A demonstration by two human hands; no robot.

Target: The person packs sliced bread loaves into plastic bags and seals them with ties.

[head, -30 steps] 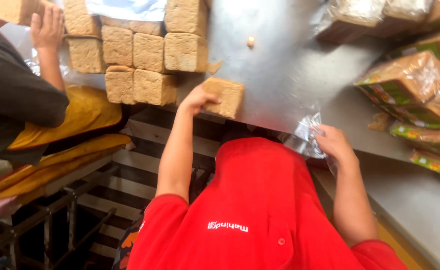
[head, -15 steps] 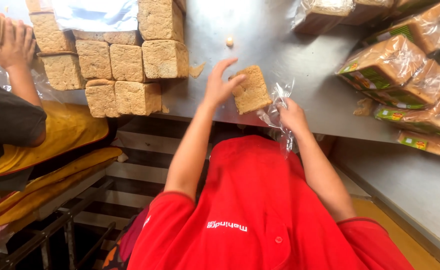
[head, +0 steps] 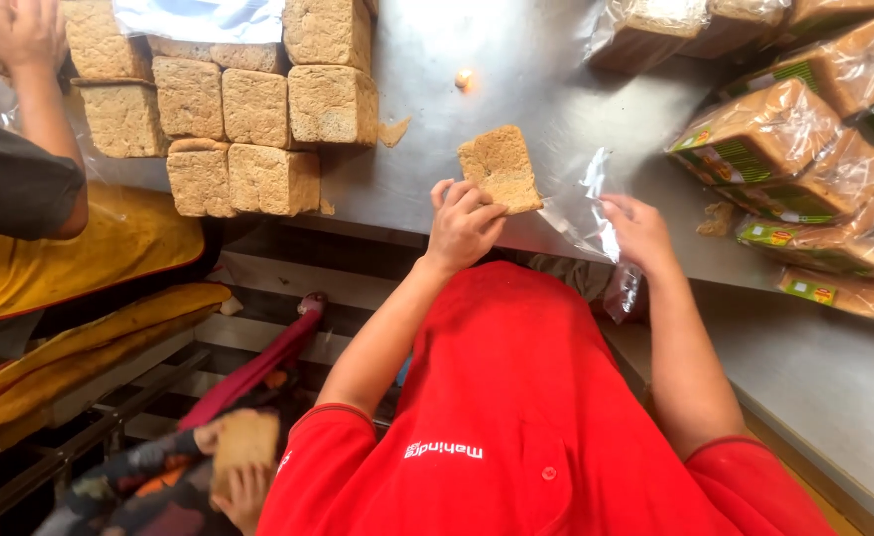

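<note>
Left hand [head: 462,223] had its fingers [head: 455,199] curled around the near edge of a loaf of sliced brown bread [head: 501,169], gripping it. The loaf was tilted, its cut face toward the camera, low over the steel counter [head: 516,79] near the front edge; I couldn't tell whether its far end touched the counter.

Right hand [head: 638,228] was just right of the loaf, with its fingers pinching the mouth of a clear plastic bag [head: 591,203]. The bag was crumpled, its open side facing the loaf, and part of it hung over the counter edge beside the wrist. Loaf and bag were very close; I couldn't tell if they touched.

A stack of unwrapped loaves [head: 258,109] sat on the counter to the left, well apart from the held loaf. Bagged loaves [head: 794,139] were piled at the right, more at the top right corner. A small crumb [head: 463,77] lay beyond the held loaf, with a flat bread scrap just right of the stack.

Other people: a hand [head: 20,35] at the top left rested on the far loaves, above a yellow apron [head: 90,248]. At the bottom left, another hand [head: 244,486] held a bread slice [head: 244,442] below the counter.
</note>
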